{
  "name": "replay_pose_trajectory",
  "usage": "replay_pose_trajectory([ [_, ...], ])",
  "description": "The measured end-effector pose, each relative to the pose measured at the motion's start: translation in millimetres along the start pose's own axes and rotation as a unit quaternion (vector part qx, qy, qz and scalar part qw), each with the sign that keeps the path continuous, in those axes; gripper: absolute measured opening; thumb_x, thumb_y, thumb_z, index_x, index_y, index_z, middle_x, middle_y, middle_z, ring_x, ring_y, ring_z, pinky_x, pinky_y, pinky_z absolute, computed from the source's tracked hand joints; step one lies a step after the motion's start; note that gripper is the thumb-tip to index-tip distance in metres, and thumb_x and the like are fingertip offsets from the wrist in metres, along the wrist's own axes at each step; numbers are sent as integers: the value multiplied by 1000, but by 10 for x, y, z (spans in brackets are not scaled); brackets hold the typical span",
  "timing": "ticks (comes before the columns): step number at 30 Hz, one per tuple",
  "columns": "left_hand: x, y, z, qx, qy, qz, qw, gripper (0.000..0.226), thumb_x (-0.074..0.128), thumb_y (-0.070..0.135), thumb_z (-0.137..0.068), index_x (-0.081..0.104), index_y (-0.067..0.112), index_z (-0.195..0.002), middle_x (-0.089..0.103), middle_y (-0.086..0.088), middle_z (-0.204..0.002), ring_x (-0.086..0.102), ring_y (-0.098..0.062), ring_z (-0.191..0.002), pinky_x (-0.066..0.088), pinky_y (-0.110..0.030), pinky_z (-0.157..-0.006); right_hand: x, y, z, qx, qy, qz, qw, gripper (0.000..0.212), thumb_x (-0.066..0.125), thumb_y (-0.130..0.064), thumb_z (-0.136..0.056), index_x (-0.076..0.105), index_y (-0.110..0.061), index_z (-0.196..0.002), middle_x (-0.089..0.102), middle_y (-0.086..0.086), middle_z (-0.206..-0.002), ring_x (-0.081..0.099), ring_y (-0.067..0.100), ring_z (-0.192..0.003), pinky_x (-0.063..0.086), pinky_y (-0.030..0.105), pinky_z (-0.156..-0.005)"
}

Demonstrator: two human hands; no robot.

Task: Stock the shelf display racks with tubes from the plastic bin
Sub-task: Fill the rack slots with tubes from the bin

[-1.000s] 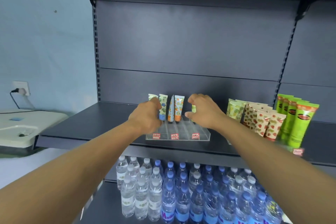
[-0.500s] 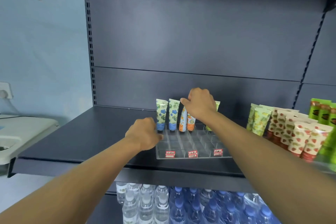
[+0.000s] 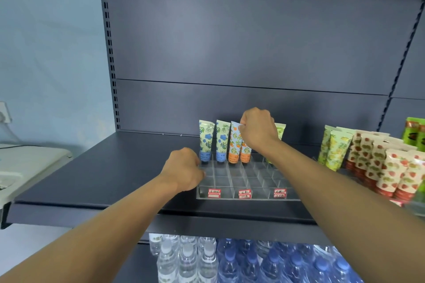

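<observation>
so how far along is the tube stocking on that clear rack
Early. Done: the clear rack's back row holds two blue tubes, an orange tube and a green tube. In hand: the right hand pinches a second orange tube in the back row; the left hand rests on the rack's left edge. Left: all front rows are empty.

This is a shop. A dark grey metal gondola shelf (image 3: 96,174) with slotted uprights carries a clear acrylic compartment rack (image 3: 248,195) with small red-and-white price tags (image 3: 245,193) on its near edge. Rows of patterned cosmetic tubes (image 3: 379,163) stand at right, and packed clear water bottles (image 3: 230,262) fill the shelf below.
</observation>
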State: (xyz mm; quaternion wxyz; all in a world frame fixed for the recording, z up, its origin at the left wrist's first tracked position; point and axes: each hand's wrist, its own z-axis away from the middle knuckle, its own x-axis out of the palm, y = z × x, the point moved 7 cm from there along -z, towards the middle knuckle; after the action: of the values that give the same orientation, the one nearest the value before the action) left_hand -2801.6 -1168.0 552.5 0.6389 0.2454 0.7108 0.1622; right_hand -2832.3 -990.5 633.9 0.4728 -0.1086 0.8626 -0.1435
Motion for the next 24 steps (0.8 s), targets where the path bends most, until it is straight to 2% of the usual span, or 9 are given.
replay_pose_trajectory([
  [8, 2, 25, 18, 7, 3, -6, 1000, 15, 62, 16, -86, 47, 14, -83, 54, -3, -87, 49, -20, -76, 43, -25, -69, -3, 13, 12, -19, 7, 23, 1000, 12, 58, 4, -83, 66, -2, -90, 64, 13, -93, 63, 30, -82, 53, 37, -66],
  [12, 2, 25, 25, 7, 5, -13, 1000, 14, 61, 14, -86, 47, 15, -83, 54, -3, -87, 49, -20, -76, 41, -23, -65, -11, 4, 29, -32, 7, 27, 999, 18, 54, 8, -83, 64, -4, -90, 63, 12, -94, 62, 30, -83, 51, 36, -63],
  [17, -20, 36, 44, -3, 6, -14, 1000, 12, 61, 14, -85, 49, 14, -86, 55, -4, -89, 50, -20, -78, 44, -26, -72, -25, -22, 58, -36, 0, 28, 999, 19, 53, 8, -83, 63, -5, -92, 63, 12, -97, 61, 30, -84, 48, 34, -61],
  [20, -58, 60, 81, -10, 15, -36, 999, 13, 60, 19, -86, 55, 14, -96, 59, -4, -99, 54, -21, -85, 47, -29, -77, -108, -34, 123, -32, 13, 34, 999, 16, 54, 5, -85, 60, -4, -97, 62, 13, -98, 60, 31, -85, 47, 34, -63],
  [24, -183, 197, 160, 16, 59, -85, 995, 36, 59, 25, -86, 51, 15, -120, 59, -4, -118, 57, -27, -105, 48, -34, -81, -334, -38, 291, -38, 45, 38, 998, 15, 56, -4, -86, 58, -5, -101, 62, 11, -97, 59, 29, -87, 48, 36, -67],
])
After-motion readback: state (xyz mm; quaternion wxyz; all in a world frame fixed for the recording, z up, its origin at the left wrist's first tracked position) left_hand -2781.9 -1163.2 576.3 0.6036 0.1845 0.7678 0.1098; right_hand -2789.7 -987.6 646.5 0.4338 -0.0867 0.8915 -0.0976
